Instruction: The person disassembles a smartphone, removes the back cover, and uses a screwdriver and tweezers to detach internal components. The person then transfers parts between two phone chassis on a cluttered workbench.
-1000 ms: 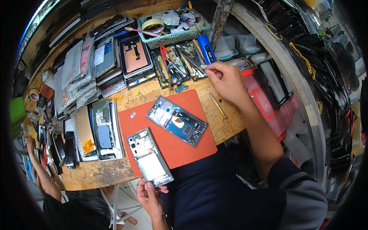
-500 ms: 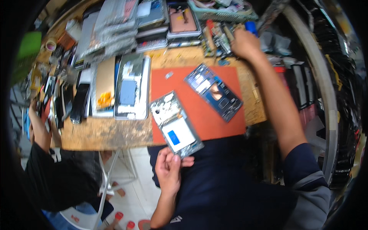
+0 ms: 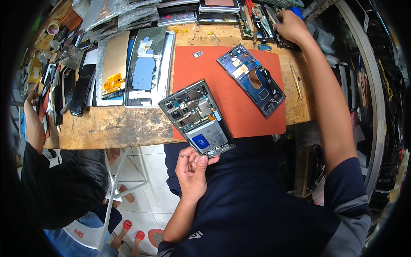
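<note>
My left hand (image 3: 192, 173) pinches the lower end of an opened smartphone (image 3: 203, 113), thumb on top. The phone is tilted over the front edge of an orange mat (image 3: 188, 68), its cameras, boards and a battery with a blue label exposed. On the mat's right side lies a detached phone cover (image 3: 252, 81) with a copper-coloured coil patch, inner side up. A small silver piece (image 3: 198, 54) rests near the mat's far edge. At the back right, my right hand (image 3: 292, 29) reaches among the hand tools (image 3: 260, 21), fingers curled; what they hold is hidden.
A thin brass-coloured screwdriver (image 3: 296, 81) lies right of the mat. Left of it are device panels (image 3: 145, 68), a black phone (image 3: 82, 90) and bubble-wrapped stacks (image 3: 102, 17) on the wooden bench (image 3: 115, 132). Another person's arm (image 3: 34, 124) works at the far left.
My view has shifted, so the bench sits higher in the picture. The opened phone has come into sharper sight in my left hand. My right hand stays among the tools.
</note>
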A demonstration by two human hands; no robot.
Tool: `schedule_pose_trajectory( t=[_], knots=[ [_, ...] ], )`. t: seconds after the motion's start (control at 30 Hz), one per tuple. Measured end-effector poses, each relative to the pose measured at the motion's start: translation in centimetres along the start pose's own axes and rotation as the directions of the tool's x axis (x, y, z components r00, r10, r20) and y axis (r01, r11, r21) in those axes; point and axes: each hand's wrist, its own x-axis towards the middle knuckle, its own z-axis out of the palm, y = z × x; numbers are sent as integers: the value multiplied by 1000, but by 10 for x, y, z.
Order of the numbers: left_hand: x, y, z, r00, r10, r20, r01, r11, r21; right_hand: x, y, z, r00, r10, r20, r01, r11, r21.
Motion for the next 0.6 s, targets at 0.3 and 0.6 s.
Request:
schedule_pose_trajectory(
  t=[0.3,0.6],
  knots=[
    [-12,9,3,995,98,16,-99,992,81,-49,1,-37,971,97,-218,-34,960,276],
    [-9,21,20,996,-75,55,80,993,-90,-214,-32,-70,951,-25,-309,284,469,836]
  ],
)
